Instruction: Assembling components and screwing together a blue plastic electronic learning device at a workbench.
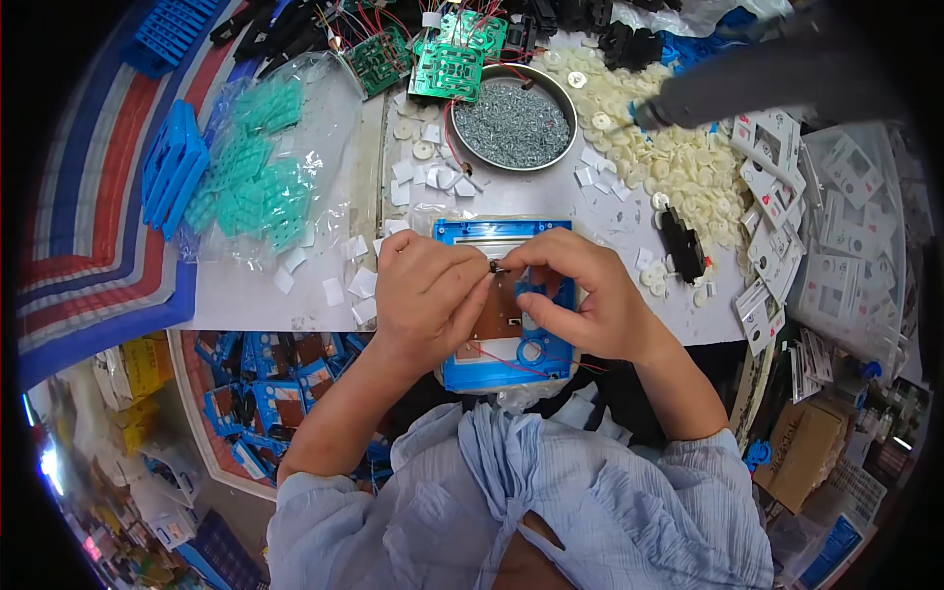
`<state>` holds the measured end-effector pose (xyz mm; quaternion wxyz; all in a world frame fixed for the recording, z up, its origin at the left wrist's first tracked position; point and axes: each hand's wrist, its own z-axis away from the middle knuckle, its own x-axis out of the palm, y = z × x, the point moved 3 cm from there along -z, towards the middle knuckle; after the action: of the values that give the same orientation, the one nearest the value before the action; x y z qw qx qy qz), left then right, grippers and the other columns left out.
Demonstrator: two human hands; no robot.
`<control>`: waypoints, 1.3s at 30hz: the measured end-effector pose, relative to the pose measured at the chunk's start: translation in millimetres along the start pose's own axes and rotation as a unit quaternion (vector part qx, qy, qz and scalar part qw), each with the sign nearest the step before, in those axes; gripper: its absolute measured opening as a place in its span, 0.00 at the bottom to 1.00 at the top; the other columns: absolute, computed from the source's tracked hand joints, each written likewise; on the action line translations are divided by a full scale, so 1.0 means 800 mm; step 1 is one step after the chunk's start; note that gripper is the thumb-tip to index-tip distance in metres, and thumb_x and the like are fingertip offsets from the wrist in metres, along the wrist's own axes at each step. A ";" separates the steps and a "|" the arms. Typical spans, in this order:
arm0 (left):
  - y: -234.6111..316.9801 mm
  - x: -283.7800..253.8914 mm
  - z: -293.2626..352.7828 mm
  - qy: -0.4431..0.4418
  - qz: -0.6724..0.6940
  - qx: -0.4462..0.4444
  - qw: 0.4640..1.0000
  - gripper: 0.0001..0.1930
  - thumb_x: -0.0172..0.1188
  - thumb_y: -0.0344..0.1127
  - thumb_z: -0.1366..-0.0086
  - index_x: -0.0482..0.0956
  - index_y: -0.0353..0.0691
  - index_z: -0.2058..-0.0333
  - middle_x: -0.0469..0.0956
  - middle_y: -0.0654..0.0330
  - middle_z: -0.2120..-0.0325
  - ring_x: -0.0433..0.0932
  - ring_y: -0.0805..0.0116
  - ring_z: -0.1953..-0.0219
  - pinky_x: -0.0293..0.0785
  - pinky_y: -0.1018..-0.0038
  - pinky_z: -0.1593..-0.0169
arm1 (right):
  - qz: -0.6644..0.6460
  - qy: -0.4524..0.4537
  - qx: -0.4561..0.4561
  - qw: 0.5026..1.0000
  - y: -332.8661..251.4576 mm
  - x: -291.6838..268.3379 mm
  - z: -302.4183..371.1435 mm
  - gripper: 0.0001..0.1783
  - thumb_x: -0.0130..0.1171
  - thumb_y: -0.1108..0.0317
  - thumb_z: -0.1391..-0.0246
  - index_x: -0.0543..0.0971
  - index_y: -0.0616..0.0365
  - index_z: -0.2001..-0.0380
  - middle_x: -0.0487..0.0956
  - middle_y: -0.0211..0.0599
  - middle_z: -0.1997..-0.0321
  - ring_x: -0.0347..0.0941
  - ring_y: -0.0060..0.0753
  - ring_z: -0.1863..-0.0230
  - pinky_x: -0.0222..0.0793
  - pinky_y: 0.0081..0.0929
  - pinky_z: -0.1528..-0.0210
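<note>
A blue plastic casing (pixel 557 369) lies in front of me at the table's near edge, with a brown board (pixel 492 320) and thin red wires inside. Over its upper part, my left hand (pixel 433 290) is closed, thumb and forefinger pinching a small black part (pixel 498 266). From the other side, my right hand (pixel 590 295) reaches in with its forefinger tip against that part. Its thumb stays apart from the forefinger, over the casing's right side. The fingers partly hide the black part, so its exact kind does not show.
Beyond the casing stands a round metal dish (pixel 564 96) of small screws, beside green circuit boards (pixel 447 69). Cream plastic discs (pixel 688 157) spread to the right, near a black part (pixel 680 244). Left lie teal pieces (pixel 261 197) on plastic film. Below, a bin holds blue casings (pixel 280 398).
</note>
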<state>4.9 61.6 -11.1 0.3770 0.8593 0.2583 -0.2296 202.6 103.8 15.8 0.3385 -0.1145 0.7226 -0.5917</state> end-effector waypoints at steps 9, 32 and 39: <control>0.006 0.005 0.003 0.004 -0.012 -0.003 1.000 0.11 0.71 0.27 0.46 0.81 0.42 0.64 0.82 0.65 0.66 0.79 0.65 0.66 0.63 0.63 0.51 | -0.001 -0.018 0.001 1.000 0.007 -0.003 0.004 0.21 0.65 0.72 0.49 0.80 0.56 0.49 0.81 0.38 0.57 0.76 0.33 0.63 0.72 0.28 0.62; 0.000 0.000 -0.004 -0.022 0.048 -0.007 0.999 0.12 0.70 0.24 0.48 0.82 0.39 0.63 0.84 0.59 0.61 0.80 0.56 0.59 0.73 0.62 0.52 | 0.244 0.226 0.017 0.943 0.094 -0.178 -0.113 0.25 0.67 0.65 0.44 0.82 0.50 0.42 0.83 0.29 0.57 0.75 0.22 0.64 0.74 0.24 0.61; -0.008 -0.001 0.006 0.021 0.085 -0.096 0.992 0.09 0.69 0.23 0.45 0.82 0.37 0.64 0.83 0.55 0.62 0.82 0.54 0.61 0.78 0.64 0.57 | 0.540 0.200 0.241 0.781 0.155 -0.277 -0.197 0.39 0.65 0.39 0.45 0.78 0.62 0.42 0.84 0.57 0.49 0.80 0.58 0.45 0.74 0.46 0.44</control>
<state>-0.6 61.2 -17.2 0.4700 0.8427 0.2131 -0.1534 298.7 385.7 -10.6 0.4674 0.5004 0.5514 -0.4765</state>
